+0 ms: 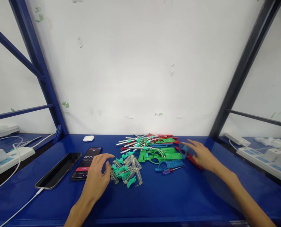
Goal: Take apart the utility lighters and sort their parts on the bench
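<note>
My left hand (98, 171) hovers at the left edge of a pile of clear plastic cases (132, 168) mixed with teal plastic pieces (120, 169). Its fingers are bent but apart, and I see nothing held. On the other side, my right hand (200, 155) is open with fingers stretched out over a red plastic piece (194, 161), partly hiding it. A blue plastic piece (184, 150) lies by its fingertips; whether they touch is unclear. Between the hands lie green plastic shells (173, 156), a blue shell (171, 164) and a small screwdriver (170, 171) with a purple handle.
Behind the shells are several silver rods with wires (133, 143). Two phones lie at left, one showing a timer (91, 156) and one dark with a cable (56, 171). A white earbud case (88, 138) sits farther back. Power strips (266, 160) flank the blue table (169, 201).
</note>
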### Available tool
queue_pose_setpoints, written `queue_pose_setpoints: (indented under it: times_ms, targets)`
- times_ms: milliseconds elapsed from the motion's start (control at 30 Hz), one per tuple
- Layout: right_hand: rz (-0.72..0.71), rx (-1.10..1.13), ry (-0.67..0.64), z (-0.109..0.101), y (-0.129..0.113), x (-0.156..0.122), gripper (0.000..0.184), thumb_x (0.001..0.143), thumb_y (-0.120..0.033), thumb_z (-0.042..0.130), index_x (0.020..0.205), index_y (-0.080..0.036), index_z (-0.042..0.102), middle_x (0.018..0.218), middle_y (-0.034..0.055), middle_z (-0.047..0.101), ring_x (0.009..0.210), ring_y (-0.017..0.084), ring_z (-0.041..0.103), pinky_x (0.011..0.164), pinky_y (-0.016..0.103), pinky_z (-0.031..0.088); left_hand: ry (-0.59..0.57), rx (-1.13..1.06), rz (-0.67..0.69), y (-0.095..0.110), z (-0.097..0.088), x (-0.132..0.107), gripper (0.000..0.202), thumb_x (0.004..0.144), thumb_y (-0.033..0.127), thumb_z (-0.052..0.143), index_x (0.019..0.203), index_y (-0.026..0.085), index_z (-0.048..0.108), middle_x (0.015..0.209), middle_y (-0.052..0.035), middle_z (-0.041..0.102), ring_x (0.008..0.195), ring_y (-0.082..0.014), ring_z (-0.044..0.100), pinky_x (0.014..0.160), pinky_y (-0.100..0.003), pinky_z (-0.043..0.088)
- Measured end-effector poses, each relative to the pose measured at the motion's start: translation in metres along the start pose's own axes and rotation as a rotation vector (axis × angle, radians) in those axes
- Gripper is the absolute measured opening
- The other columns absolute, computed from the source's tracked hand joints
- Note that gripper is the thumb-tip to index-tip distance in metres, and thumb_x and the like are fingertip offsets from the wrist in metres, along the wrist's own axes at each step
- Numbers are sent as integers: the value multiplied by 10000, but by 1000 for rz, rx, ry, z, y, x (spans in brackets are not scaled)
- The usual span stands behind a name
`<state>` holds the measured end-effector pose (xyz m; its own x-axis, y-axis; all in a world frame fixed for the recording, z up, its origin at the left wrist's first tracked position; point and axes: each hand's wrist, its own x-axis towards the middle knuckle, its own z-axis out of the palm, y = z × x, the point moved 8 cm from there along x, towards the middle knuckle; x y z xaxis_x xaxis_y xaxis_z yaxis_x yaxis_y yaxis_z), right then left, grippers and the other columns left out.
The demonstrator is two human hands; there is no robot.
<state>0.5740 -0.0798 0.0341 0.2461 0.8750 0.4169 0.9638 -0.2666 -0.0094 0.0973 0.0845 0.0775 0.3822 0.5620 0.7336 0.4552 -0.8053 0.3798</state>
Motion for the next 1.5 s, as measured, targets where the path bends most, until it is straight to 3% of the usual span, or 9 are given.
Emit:
queue_pose_setpoints:
  times_ms: [233, 433, 767, 1000, 1167, 1267, 1333, 1400, 1500]
  targets:
    - [-95, 11, -96, 16, 1, 14, 286, 1043, -331, 716, 1297, -201, 692, 1414, 105, 641, 1309, 308, 608, 1117, 572, 498, 21, -13, 20, -7, 1, -1, 251, 1008, 266, 469, 1032, 247, 717, 1045, -62, 749, 1040, -271, 676, 951, -435, 555]
    - [-116, 23, -89, 14, -1, 9, 309, 1047, -335, 710, 1324, -203, 677, 1427, 107, 631, 1313, 312, 604, 1119, 579, 493, -14, -21, 38, -6, 9, -3, 245, 1011, 252, 476, 1060, 250, 717, 1077, -61, 744, 1080, -270, 672, 954, -423, 557]
    - [-213, 52, -4, 1, -29, 10, 315, 1049, -315, 707, 1344, -210, 668, 1474, 112, 597, 1295, 309, 613, 1074, 552, 536, -1, -21, 79, -1, 7, 2, 247, 1002, 263, 489, 978, 255, 734, 991, -48, 753, 964, -253, 703, 842, -380, 588]
    - [-174, 171, 188, -31, -31, 9, 246, 1059, -368, 692, 1220, -183, 705, 1257, 84, 703, 1160, 269, 680, 1047, 530, 544, -1, -33, 70, 1, 6, 1, 267, 1007, 285, 480, 958, 256, 741, 968, -43, 751, 941, -242, 703, 835, -360, 585]
    - [40, 363, 410, -63, -32, 4, 337, 1078, -469, 638, 1242, -178, 680, 1164, 77, 708, 1051, 250, 697, 977, 493, 567, -18, -69, 33, -2, 9, 0, 279, 1006, 311, 478, 928, 248, 737, 959, -48, 741, 940, -240, 696, 842, -352, 564]
    - [175, 530, 460, -81, -44, 0, 425, 1126, -541, 498, 1291, -175, 637, 1030, 53, 701, 887, 213, 699, 867, 430, 584, -28, -97, 3, -5, 10, 0, 284, 1003, 335, 483, 907, 252, 737, 952, -49, 738, 946, -247, 694, 852, -354, 552]
    - [224, 646, 407, -92, -61, 0, 525, 1153, -587, 344, 1324, -170, 613, 852, 18, 661, 750, 192, 674, 750, 363, 571, -27, -111, -28, -6, 8, -2, 283, 1002, 358, 488, 916, 253, 736, 945, -50, 737, 935, -253, 695, 848, -356, 546]
    - [203, 761, 261, -98, -88, 1, 635, 1140, -644, 243, 1304, -175, 638, 740, 3, 623, 625, 174, 624, 619, 296, 524, -12, -119, -76, -5, 3, -4, 291, 1019, 392, 477, 971, 250, 727, 916, -45, 731, 893, -256, 696, 816, -356, 539]
    - [85, 897, -64, -100, -140, -5, 603, 1085, -701, 404, 1181, -190, 709, 698, -12, 648, 461, 127, 531, 461, 244, 425, 12, -137, -148, -1, -7, -7, 331, 1060, 437, 395, 987, 251, 660, 835, -24, 706, 783, -242, 684, 719, -336, 510]
